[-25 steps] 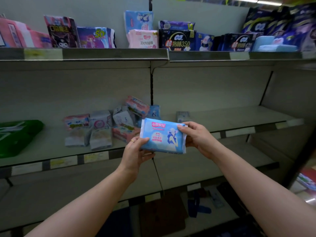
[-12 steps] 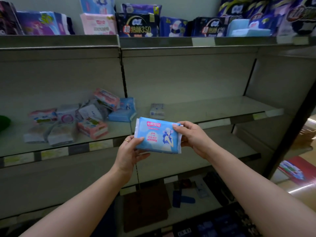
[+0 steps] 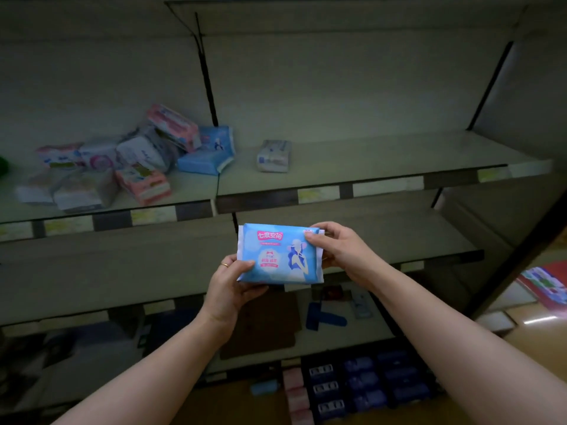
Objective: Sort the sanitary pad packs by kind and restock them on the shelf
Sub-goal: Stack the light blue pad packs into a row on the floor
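Note:
Both hands hold a light blue sanitary pad pack in front of the shelving, below the middle shelf's edge. My left hand grips its lower left corner, thumb on the front. My right hand pinches its upper right edge. On the middle shelf, a jumbled heap of pink and white packs lies at the left. A matching blue pack leans beside the heap. One small white pack stands alone just right of the shelf divider.
The lower shelf lies behind my hands. Below it are a brown board, a blue tool and rows of dark blue packs. A dark upright post bounds the right side.
The view has tilted down and to the right, so the top shelf has left the frame. The blue pack stays held in both hands, turned a little more upright.

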Tool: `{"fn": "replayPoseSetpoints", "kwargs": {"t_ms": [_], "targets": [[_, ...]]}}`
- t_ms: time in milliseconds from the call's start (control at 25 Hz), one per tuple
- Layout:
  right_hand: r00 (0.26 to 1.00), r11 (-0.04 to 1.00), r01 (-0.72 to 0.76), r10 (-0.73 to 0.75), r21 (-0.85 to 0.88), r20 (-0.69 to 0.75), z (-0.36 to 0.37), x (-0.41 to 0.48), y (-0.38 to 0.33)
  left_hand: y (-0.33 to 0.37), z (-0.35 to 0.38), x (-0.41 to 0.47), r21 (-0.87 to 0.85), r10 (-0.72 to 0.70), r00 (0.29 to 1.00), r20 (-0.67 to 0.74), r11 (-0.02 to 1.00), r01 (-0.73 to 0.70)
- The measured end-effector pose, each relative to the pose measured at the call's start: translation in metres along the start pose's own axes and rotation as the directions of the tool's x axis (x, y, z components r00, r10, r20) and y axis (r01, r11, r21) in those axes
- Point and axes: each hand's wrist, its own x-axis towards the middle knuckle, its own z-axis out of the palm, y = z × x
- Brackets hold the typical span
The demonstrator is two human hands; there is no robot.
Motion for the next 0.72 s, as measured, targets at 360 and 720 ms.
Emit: {"fn": "replayPoseSetpoints", "kwargs": {"t_ms": [360,720], "targets": [[0.990,0.989,-0.144,0.144,0.015,0.009,0.053,0.037,0.112,-0.086,-0.080,0.036,0.020,-0.174,0.976,-0.131,0.984,0.178],[0.965,0.966,-0.257,0.258,-0.027,0.051,0.105,0.064,0.288,-0.231,-0.176,0.076,0.286,-0.243,0.949,-0.202,0.912,0.294]]}}
